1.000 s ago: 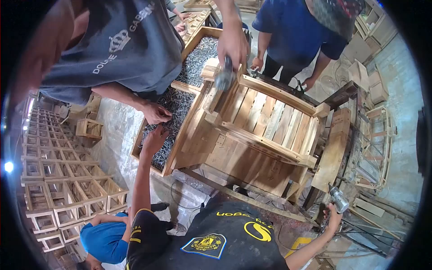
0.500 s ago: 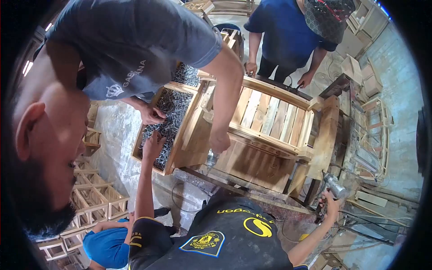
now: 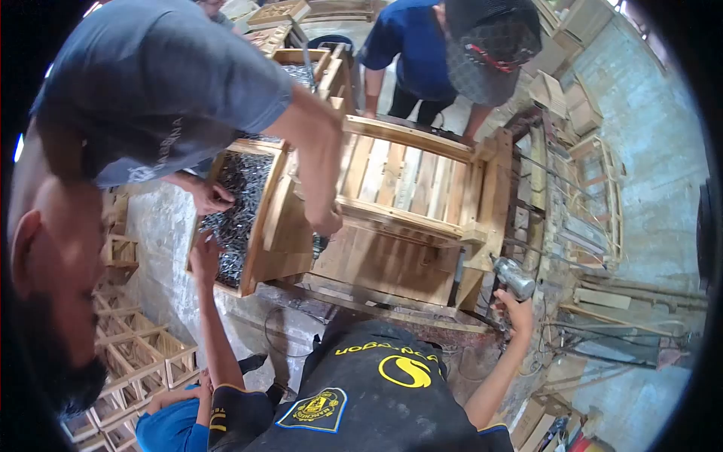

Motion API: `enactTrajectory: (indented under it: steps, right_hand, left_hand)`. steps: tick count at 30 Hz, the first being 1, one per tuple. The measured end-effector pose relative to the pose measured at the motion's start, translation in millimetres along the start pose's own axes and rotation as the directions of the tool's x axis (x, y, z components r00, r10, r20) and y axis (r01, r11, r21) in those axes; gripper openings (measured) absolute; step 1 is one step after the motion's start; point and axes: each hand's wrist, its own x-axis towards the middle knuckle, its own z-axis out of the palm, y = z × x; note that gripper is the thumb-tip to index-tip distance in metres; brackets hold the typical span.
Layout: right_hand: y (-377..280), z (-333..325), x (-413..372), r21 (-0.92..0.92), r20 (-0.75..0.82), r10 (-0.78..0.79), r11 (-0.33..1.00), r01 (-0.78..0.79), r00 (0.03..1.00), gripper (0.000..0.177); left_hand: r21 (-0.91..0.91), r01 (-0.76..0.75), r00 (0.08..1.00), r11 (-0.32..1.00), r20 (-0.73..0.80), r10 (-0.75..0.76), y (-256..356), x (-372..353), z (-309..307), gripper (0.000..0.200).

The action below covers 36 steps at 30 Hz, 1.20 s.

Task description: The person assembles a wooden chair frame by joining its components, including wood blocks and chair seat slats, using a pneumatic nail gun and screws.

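Observation:
At the near left side of a wooden box (image 3: 260,252) filled with loose metal screws (image 3: 245,181), my left hand (image 3: 203,260) has its fingers drawn together. Whatever is between its fingertips is too small to name. My right hand (image 3: 514,310) grips a silver pistol-shaped power screwdriver (image 3: 514,277), its bit pointing up and left. That tool is beside the corner post of a slatted wooden frame (image 3: 407,215). Below the slats is a broad wooden panel (image 3: 376,264).
A co-worker's hand (image 3: 215,197) reaches into the screws. Their other hand (image 3: 325,222) holds a partly hidden tool above the frame. Another person in a cap (image 3: 489,53) stands across the frame. Wooden crates (image 3: 143,346) are stacked at left; hoses (image 3: 580,331) run at right.
The view has shifted, moving the scene leftward. My left hand has drawn back from among the screws toward the box's near edge. My right hand still holds the screwdriver near the corner post.

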Motion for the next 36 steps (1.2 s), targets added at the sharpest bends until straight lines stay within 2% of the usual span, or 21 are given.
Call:
enactTrajectory:
  steps: [2, 5, 6, 7, 9, 10, 12, 13, 15, 17, 19, 21, 22, 23, 25, 26, 28, 30, 33, 34, 36]
  right_hand:
    - [4.2, -3.2, 1.3, 0.001, 0.001, 0.020, 1.000, -0.020, 1.000, 0.039]
    - [26.9, -22.9, 16.5, -0.241, 0.017, -0.095, 0.966, 0.097, 0.995, 0.041]
    - [3.6, -15.0, -12.1, -0.558, -0.105, -0.406, 0.780, 0.285, 0.908, 0.035]
    - [-21.2, -8.9, -34.6, -0.510, -0.255, -0.439, 0.818, 0.266, 0.862, 0.031]
    - [-64.0, 8.0, -66.7, -0.384, -0.542, -0.442, 0.887, 0.257, 0.715, 0.024]
    - [-76.2, 20.9, -76.8, -0.310, -0.556, -0.472, 0.881, 0.356, 0.684, 0.015]
    - [-79.0, 52.3, -75.0, -0.099, -0.245, -0.477, 0.878, 0.468, 0.844, 0.010]
    - [-76.4, 79.4, -63.0, 0.212, -0.054, -0.277, 0.936, 0.282, 0.959, 0.013]
    - [-47.4, 123.5, -14.4, 0.231, 0.254, 0.019, 0.970, -0.080, 0.967, 0.048]
    - [9.3, 170.3, 42.6, 0.280, 0.127, 0.101, 0.951, -0.133, 0.987, 0.072]
    - [25.8, 189.0, 79.4, 0.560, 0.076, 0.214, 0.799, -0.219, 0.974, 0.054]
    - [32.7, 201.4, 114.1, 0.770, 0.052, 0.278, 0.600, -0.216, 0.959, 0.039]
    - [35.6, 206.0, 131.0, 0.846, 0.066, 0.277, 0.493, -0.201, 0.959, 0.022]
    - [30.5, 207.4, 135.8, 0.874, 0.076, 0.289, 0.441, -0.204, 0.954, 0.022]
    - [22.9, 212.7, 133.3, 0.923, 0.097, 0.309, 0.329, -0.201, 0.946, 0.021]
    - [15.1, 212.2, 123.7, 0.907, 0.069, 0.302, 0.378, -0.186, 0.951, 0.020]
    - [14.9, 213.4, 111.9, 0.883, 0.042, 0.251, 0.443, -0.154, 0.967, 0.020]
    - [21.5, 214.4, 112.1, 0.881, 0.057, 0.201, 0.451, -0.144, 0.978, 0.021]
    - [18.4, 206.8, 106.3, 0.881, 0.102, 0.184, 0.440, -0.175, 0.978, 0.023]
    - [21.0, 203.5, 105.6, 0.879, 0.117, 0.178, 0.439, -0.185, 0.977, 0.024]
    - [21.8, 199.0, 102.4, 0.848, 0.110, 0.257, 0.479, -0.225, 0.960, 0.017]
  left_hand:
    - [-0.009, 0.011, 0.999, 1.000, -0.044, -0.011, 11.8, -6.6, -4.8, 0.027]
    - [-0.148, 0.167, 0.985, 0.975, -0.009, -0.170, 1.2, -10.7, -4.9, 0.030]
    - [-0.360, 0.269, 0.961, 0.893, 0.033, -0.276, -10.6, -12.6, 0.6, 0.032]
    - [-0.549, 0.354, 0.923, 0.757, 0.075, -0.377, -22.2, -14.7, 5.9, 0.037]
    - [-0.508, 0.341, 0.936, 0.791, 0.112, -0.332, 3.3, -37.7, -9.2, 0.038]
    - [-0.548, 0.322, 0.945, 0.772, 0.143, -0.293, 21.2, -50.9, -16.5, 0.037]
    - [-0.568, 0.286, 0.958, 0.772, 0.202, -0.206, 87.1, -76.2, -30.5, 0.035]
    - [-0.555, 0.267, 0.960, 0.788, 0.228, -0.165, 125.6, -90.0, -35.2, 0.034]
    - [-0.643, 0.326, 0.928, 0.693, 0.357, -0.105, 169.2, -108.3, -28.8, 0.029]
    - [-0.710, 0.185, 0.894, 0.680, 0.408, 0.183, 241.3, -116.4, -4.8, 0.025]
    - [-0.685, 0.418, 0.752, 0.596, 0.629, 0.195, 300.0, -110.3, 36.8, 0.025]
    - [-0.676, 0.398, 0.574, 0.620, 0.711, 0.406, 333.7, -92.3, 105.5, 0.028]
    - [-0.663, 0.419, 0.586, 0.620, 0.719, 0.373, 354.2, -88.3, 141.4, 0.030]
    - [-0.656, 0.422, 0.587, 0.625, 0.724, 0.363, 366.0, -79.6, 180.8, 0.031]
    - [-0.654, 0.253, 0.664, 0.713, 0.653, 0.363, 390.3, -54.3, 274.0, 0.036]
    - [-0.611, 0.044, 0.711, 0.791, 0.575, 0.405, 400.7, -35.8, 321.2, 0.036]
    - [-0.532, -0.398, 0.794, 0.748, 0.208, 0.571, 427.0, -3.8, 409.2, 0.034]
    - [-0.257, -0.462, 0.767, 0.849, 0.365, 0.528, 468.8, 19.6, 445.0, 0.029]
    - [-0.152, -0.606, 0.591, 0.781, 0.571, 0.570, 511.0, 51.0, 469.5, 0.029]
    - [-0.182, -0.674, 0.482, 0.716, 0.627, 0.613, 518.1, 64.1, 482.0, 0.029]
    - [-0.209, -0.622, 0.319, 0.755, 0.813, 0.487, 520.5, 95.2, 533.2, 0.028]
